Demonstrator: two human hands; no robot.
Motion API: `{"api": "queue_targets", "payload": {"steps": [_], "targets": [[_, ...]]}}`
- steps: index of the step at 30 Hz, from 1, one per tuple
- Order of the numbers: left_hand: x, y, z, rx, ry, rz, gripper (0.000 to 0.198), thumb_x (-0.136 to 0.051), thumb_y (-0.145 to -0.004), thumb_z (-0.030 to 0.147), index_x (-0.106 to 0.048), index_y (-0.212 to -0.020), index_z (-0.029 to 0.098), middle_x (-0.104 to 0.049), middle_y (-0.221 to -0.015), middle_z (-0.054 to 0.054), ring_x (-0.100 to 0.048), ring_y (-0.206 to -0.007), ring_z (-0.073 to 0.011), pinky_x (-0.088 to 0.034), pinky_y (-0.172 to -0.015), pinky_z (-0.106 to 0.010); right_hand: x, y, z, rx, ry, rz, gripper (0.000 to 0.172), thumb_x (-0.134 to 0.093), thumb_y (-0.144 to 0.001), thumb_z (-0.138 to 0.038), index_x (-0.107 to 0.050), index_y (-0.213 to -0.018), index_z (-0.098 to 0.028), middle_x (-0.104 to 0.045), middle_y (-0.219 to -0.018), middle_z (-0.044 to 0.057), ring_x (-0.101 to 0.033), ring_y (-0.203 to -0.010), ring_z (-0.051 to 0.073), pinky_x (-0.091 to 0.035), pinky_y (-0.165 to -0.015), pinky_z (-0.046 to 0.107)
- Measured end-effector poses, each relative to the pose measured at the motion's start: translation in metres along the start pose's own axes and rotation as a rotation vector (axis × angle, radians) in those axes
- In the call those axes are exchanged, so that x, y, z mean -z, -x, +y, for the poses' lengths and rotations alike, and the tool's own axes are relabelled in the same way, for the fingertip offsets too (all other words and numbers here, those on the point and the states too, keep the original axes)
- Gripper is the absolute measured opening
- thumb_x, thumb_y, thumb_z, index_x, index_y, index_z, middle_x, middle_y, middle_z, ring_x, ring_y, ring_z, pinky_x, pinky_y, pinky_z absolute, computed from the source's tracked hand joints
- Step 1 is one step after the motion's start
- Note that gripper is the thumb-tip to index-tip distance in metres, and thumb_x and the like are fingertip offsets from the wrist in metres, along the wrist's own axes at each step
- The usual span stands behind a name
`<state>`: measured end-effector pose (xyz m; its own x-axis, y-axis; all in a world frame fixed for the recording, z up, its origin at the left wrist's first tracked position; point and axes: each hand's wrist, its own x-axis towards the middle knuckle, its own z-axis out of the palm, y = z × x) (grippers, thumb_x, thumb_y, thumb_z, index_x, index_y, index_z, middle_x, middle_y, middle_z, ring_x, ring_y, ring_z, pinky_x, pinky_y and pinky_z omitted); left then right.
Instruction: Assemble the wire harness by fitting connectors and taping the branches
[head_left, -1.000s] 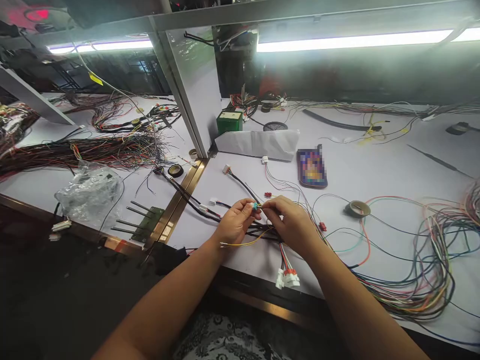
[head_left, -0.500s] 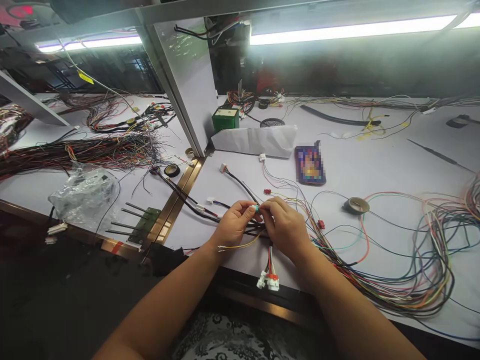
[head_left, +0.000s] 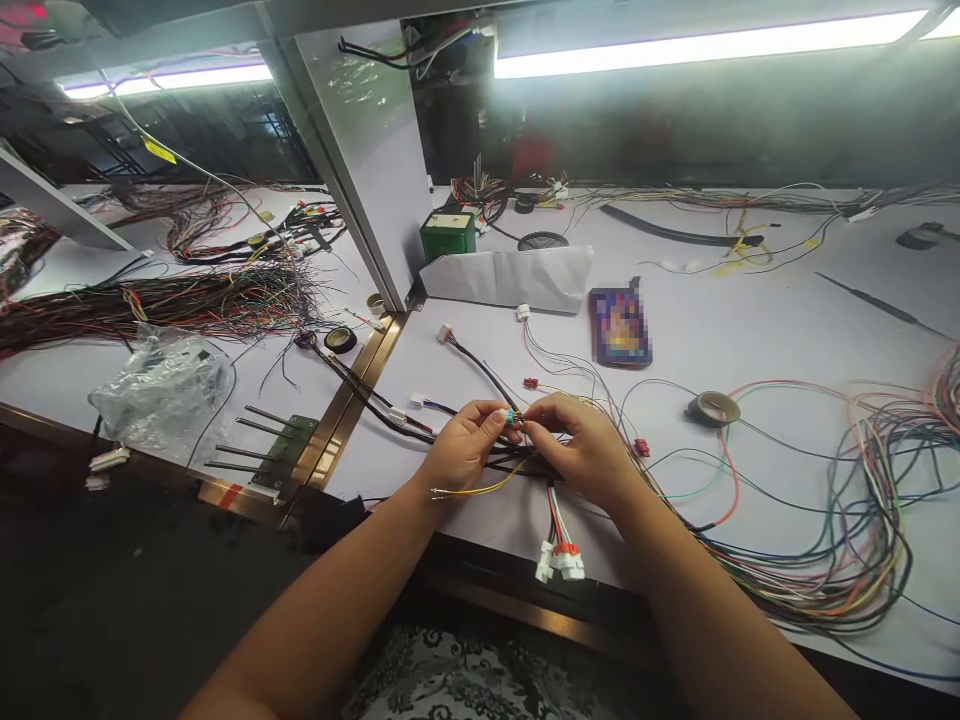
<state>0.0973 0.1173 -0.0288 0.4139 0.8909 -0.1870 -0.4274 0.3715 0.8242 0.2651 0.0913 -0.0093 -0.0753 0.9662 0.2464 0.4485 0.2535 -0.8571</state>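
Note:
Between thumb and fingers, my left hand (head_left: 469, 442) pinches a small teal-and-white connector (head_left: 511, 416). My right hand (head_left: 574, 440) is closed at the connector's right side, its fingertips on the thin wires that enter it; which wires it grips is partly hidden. A yellow wire (head_left: 480, 490) with bare terminals runs out beneath my hands to the left. Black-sleeved cables (head_left: 517, 460) pass under both hands. Below them, white connectors with an orange part (head_left: 568, 562) hang over the table's front edge on short coloured wires.
Loose coloured wires (head_left: 862, 560) lie coiled at the right, by a tape roll (head_left: 712, 410). Red connectors (head_left: 641, 447) lie nearby. Left of the metal divider are a plastic bag (head_left: 165, 380), a pin block (head_left: 285, 450) and a wire bundle (head_left: 187, 300). A green box (head_left: 448, 235) stands behind.
My right fingers have shifted slightly and spread a little at the connector, showing more of its wires. The hanging white and orange connectors have swung to the right.

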Motion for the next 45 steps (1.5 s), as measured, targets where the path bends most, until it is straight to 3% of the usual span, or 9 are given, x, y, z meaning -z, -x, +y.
{"api": "queue_targets", "payload": {"steps": [8, 17, 23, 28, 35, 45], "targets": [[0.005, -0.002, -0.006, -0.025, -0.049, -0.032, 0.021, -0.065, -0.082, 0.028, -0.059, -0.096, 0.015, -0.066, -0.072, -0.002, -0.061, -0.073, -0.0112, -0.046, -0.080, -0.026, -0.007, -0.002, -0.006, -0.018, -0.067, 0.055, 0.009, -0.055, -0.079, -0.015, -0.060, -0.073, -0.020, -0.060, -0.070, -0.001, -0.055, -0.067, 0.012, -0.044, -0.065, 0.024], [0.005, -0.002, -0.006, -0.035, -0.042, -0.031, 0.021, -0.065, -0.082, 0.028, -0.058, -0.097, 0.015, -0.067, -0.073, -0.002, -0.062, -0.075, -0.0107, -0.045, -0.083, -0.027, -0.006, -0.003, -0.002, -0.303, -0.391, -0.037, 0.011, -0.059, -0.080, -0.029, -0.060, -0.075, -0.019, -0.069, -0.075, 0.001, -0.061, -0.070, 0.015, -0.047, -0.067, 0.027], [0.008, -0.001, -0.009, -0.054, -0.155, -0.055, 0.019, -0.063, -0.085, 0.028, -0.058, -0.099, 0.017, -0.065, -0.075, 0.000, -0.061, -0.078, -0.0101, -0.045, -0.083, -0.027, -0.008, -0.002, -0.004, -0.201, -0.138, 0.017, 0.010, -0.059, -0.078, -0.022, -0.062, -0.069, -0.019, -0.064, -0.069, 0.000, -0.057, -0.067, 0.013, -0.043, -0.063, 0.025], [0.009, 0.000, -0.008, -0.039, -0.178, -0.060, 0.020, -0.063, -0.084, 0.029, -0.059, -0.100, 0.017, -0.066, -0.077, -0.001, -0.061, -0.079, -0.0105, -0.045, -0.084, -0.027, -0.007, -0.001, -0.004, -0.152, -0.075, -0.005, 0.010, -0.057, -0.078, -0.019, -0.064, -0.071, -0.020, -0.064, -0.070, -0.001, -0.057, -0.068, 0.013, -0.043, -0.065, 0.026], [0.006, -0.001, -0.003, 0.006, -0.084, -0.059, 0.019, -0.063, -0.084, 0.028, -0.059, -0.097, 0.016, -0.065, -0.072, -0.001, -0.060, -0.075, -0.0108, -0.045, -0.082, -0.028, -0.001, -0.003, -0.005, -0.145, -0.137, -0.045, 0.011, -0.058, -0.082, -0.028, -0.066, -0.078, -0.021, -0.068, -0.075, -0.001, -0.060, -0.071, 0.013, -0.045, -0.068, 0.025], [0.001, -0.001, -0.006, -0.028, -0.066, 0.038, 0.022, -0.067, -0.080, 0.030, -0.060, -0.094, 0.014, -0.065, -0.070, -0.001, -0.060, -0.071, -0.0105, -0.045, -0.081, -0.027, -0.006, 0.000, 0.004, -0.334, -0.342, -0.035, 0.019, -0.055, -0.084, -0.038, -0.060, -0.081, -0.019, -0.068, -0.074, 0.001, -0.062, -0.068, 0.015, -0.048, -0.067, 0.028]]}}
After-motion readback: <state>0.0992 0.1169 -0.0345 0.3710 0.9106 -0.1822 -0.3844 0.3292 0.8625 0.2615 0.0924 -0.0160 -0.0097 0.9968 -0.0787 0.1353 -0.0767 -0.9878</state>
